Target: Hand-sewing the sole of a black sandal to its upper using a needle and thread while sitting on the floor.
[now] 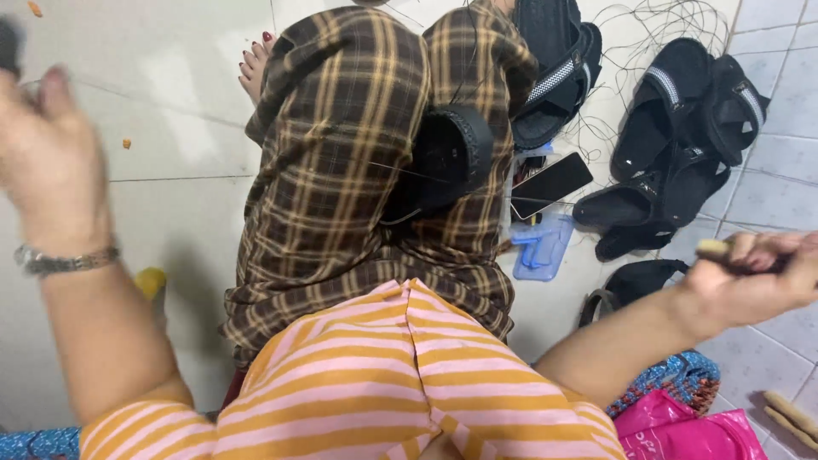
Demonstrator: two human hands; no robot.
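**Inspector:** Striped shirt (366, 383) sits closest to the lens, with a plaid lap (358, 170) beyond it. Report the hands.

**Assistant:** Right hand (754, 277) is out to the right, fingers clamped on a wooden handle (714, 248) whose pale end pokes left from the fist. Left hand (47, 145) is raised at the far left, blurred; whether its fingers pinch anything I cannot tell.

**Inspector:** And the work piece?

**Assistant:** A black sole (452, 158) rests on the lap between the knees, long axis running away from the wearer. A thin thread (400, 170) crosses it. It lies left of the right hand and right of the left hand; the right hand looks somewhat nearer.

**Inspector:** Surroundings?

**Assistant:** Black sandals (682, 145) lie on the tiled floor (170, 102) to the right, a phone (552, 183) near them, a pink bag (690, 430) at bottom right.
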